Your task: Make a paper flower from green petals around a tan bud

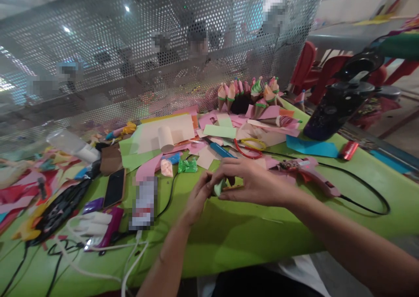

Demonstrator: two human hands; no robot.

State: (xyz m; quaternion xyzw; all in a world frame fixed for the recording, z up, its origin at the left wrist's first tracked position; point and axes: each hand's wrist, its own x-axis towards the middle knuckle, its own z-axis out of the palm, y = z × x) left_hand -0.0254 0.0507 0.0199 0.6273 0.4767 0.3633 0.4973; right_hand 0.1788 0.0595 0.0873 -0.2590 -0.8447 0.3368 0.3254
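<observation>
Close together over the green table [229,236], my two hands hold a small pale green piece [218,188], which looks like curled or rolled paper. My left hand [199,197] grips its left side with bent fingers. From the right, my right hand [250,181] closes its thumb and fingers around it. A small yellowish bit shows under the right fingers, but I cannot tell what it is. Just beyond the hands are a blue stick-like tool [222,150] and red-and-yellow-handled scissors [249,147]. A pink glue gun [316,174] rests beside my right forearm.
Paper ice cream cones [257,89] stand at the back against a perforated metal screen [131,61]. Paper sheets [170,131] cover the middle. A phone [114,188], power strip [106,231] and cables lie left. A dark bottle [337,105] and red can [348,150] stand right.
</observation>
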